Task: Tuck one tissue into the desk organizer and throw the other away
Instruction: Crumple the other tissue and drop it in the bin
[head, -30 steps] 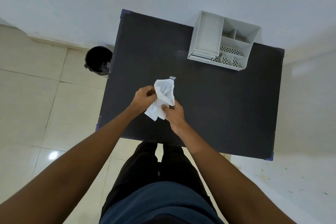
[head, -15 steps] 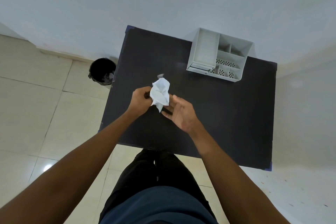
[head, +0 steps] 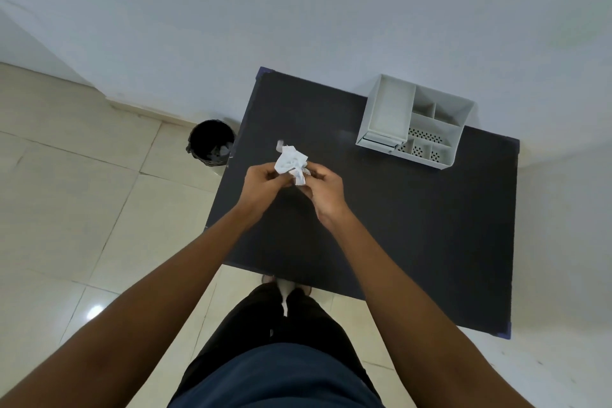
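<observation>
A crumpled white tissue is pinched between my left hand and my right hand above the left part of the black table. Both hands grip it with their fingertips. A small pale scrap shows just beyond the tissue; I cannot tell what it is. The white desk organizer stands at the table's far right, with a large compartment on its left and several small ones on its right. A black bin sits on the floor off the table's left edge.
A white wall runs behind the table. Cream floor tiles spread to the left and below. My legs and feet stand at the table's near edge. The bin holds some dark and grey stuff.
The tissue has been squeezed from a loose sheet into a tighter wad. My right hand, which had let go and opened, has closed on it again. The view has shifted left.
</observation>
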